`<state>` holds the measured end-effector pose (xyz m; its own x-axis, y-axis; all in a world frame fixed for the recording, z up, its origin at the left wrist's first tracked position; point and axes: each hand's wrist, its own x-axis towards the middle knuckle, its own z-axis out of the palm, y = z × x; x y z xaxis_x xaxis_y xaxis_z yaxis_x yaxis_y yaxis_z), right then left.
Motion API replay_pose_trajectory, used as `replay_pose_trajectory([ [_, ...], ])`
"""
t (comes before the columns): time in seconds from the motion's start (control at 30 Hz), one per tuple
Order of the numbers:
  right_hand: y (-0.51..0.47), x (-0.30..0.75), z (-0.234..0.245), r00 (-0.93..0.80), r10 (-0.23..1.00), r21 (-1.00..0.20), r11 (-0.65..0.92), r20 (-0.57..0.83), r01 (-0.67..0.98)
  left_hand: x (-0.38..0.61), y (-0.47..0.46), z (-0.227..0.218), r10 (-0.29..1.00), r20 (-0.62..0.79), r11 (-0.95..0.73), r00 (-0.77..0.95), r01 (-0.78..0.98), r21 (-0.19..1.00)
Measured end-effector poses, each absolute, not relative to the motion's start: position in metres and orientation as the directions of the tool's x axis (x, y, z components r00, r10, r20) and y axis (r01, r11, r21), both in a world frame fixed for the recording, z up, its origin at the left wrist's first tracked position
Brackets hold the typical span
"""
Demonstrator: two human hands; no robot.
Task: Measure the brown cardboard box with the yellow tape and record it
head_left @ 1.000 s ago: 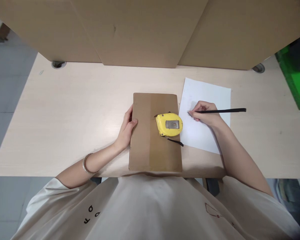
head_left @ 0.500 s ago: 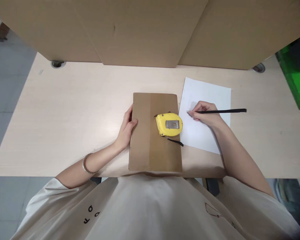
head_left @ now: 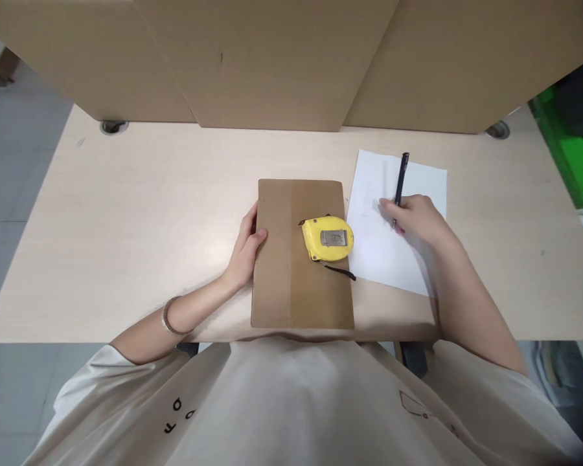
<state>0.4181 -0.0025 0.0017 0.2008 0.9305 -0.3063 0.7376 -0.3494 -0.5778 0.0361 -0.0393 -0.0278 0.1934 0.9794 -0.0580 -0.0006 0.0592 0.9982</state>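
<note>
My left hand grips the left side of a flat brown cardboard box, its thumb on the edge and its other fingers along the side, partly hidden. On the box lies a yellow tape measure with a metal clip and a black wrist strap that hangs toward the paper. Over the white sheet of paper to the right of the box, my right hand is closed around a black pen. The pen stands steeply, its top end pointing away from me. Faint marks show on the upper left of the sheet.
Large cardboard panels stand along the back of the pale wooden table. Cable holes sit at the back left and back right. A green and black object is beyond the right edge.
The pen has swung from lying nearly level, pointing right, to standing steeply with its top away from me. My right hand has shifted slightly right. My left hand, box and tape measure stay put.
</note>
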Motion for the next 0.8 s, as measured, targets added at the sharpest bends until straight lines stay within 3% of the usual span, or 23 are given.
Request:
replay_pose_trajectory([
  [0.07, -0.001, 0.422, 0.003, 0.259, 0.917, -0.337, -0.358, -0.305, 0.871, 0.037, -0.039, -0.027, 0.979, -0.058, 0.064, 0.194, -0.025, 0.998],
  [0.17, 0.000, 0.422, 0.001, 0.324, 0.918, -0.217, -0.373, -0.230, 0.902, 0.038, -0.038, -0.026, 0.980, -0.064, 0.072, 0.186, -0.034, 0.997],
  [0.27, -0.008, 0.410, 0.006, 0.372, 0.928, -0.301, -0.354, 0.006, 0.886, 0.036, -0.040, -0.021, 0.976, -0.044, 0.040, 0.211, 0.025, 0.999],
  [0.33, -0.020, 0.393, 0.017, 0.305, 0.941, -0.409, -0.223, 0.147, 0.885, 0.032, -0.042, -0.013, 0.964, -0.036, 0.018, 0.262, 0.068, 0.998],
  [0.4, -0.034, 0.370, 0.031, 0.130, 0.974, -0.476, -0.028, 0.184, 0.879, 0.022, -0.048, -0.001, 0.951, -0.044, 0.001, 0.306, 0.137, 0.991],
  [0.57, -0.057, 0.311, 0.051, -0.258, 0.935, -0.326, 0.330, 0.244, 0.886, -0.014, -0.072, 0.034, 0.858, -0.026, -0.203, 0.512, 0.386, 0.900],
  [0.67, -0.063, 0.297, 0.053, -0.317, 0.910, -0.268, 0.386, 0.267, 0.883, -0.027, -0.091, 0.046, 0.749, -0.011, -0.375, 0.663, 0.437, 0.818],
  [0.8, -0.065, 0.299, 0.048, -0.322, 0.902, -0.311, 0.406, 0.288, 0.860, -0.027, -0.111, 0.041, 0.730, -0.031, -0.447, 0.683, 0.511, 0.734],
])
